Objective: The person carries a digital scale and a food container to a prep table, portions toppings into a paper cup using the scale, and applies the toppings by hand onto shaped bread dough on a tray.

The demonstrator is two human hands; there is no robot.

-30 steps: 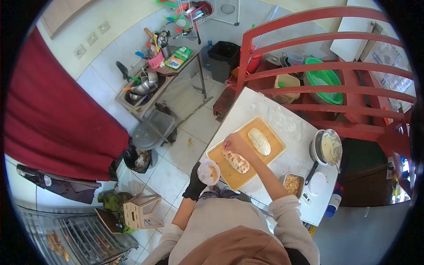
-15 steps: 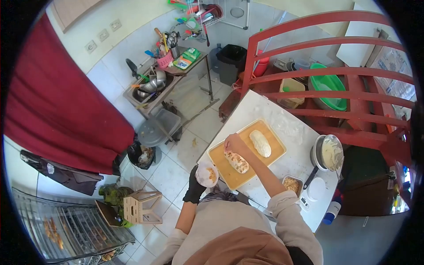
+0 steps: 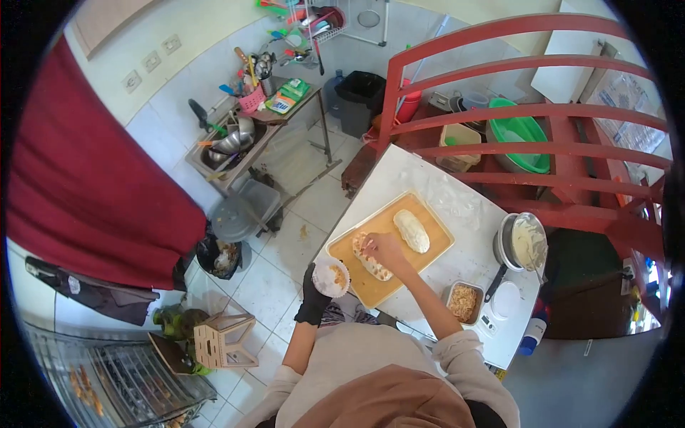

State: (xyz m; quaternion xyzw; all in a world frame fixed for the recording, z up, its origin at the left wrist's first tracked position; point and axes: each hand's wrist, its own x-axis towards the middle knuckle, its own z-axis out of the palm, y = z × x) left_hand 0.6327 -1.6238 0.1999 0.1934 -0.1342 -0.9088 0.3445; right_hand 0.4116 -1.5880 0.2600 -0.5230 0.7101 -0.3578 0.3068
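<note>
In my black-gloved left hand (image 3: 310,298) is a small white bowl (image 3: 330,278) with golden-brown bits inside, held beside the tray's near left corner. My bare right hand (image 3: 386,250) is over a cream-coated roll (image 3: 372,268) dotted with brown bits, its fingertips pinched together close to the roll's top. Whatever lies between those fingertips is too small to make out. Both rolls rest on a wood-coloured tray (image 3: 432,251) with a pale rim; the second roll (image 3: 412,231), to the right, is coated in plain cream without bits.
On the white table (image 3: 457,192) are a metal container of brown bits (image 3: 464,302), a white scale (image 3: 504,303), a black-handled spatula (image 3: 495,282) and a bowl of cream (image 3: 528,242). A red railing (image 3: 528,114) rises behind. A folding stool (image 3: 225,341) stands lower left.
My right hand has moved from the roll's far end towards its middle, exposing the bits at that end. My left hand still holds the bowl. The whole view has shifted slightly.
</note>
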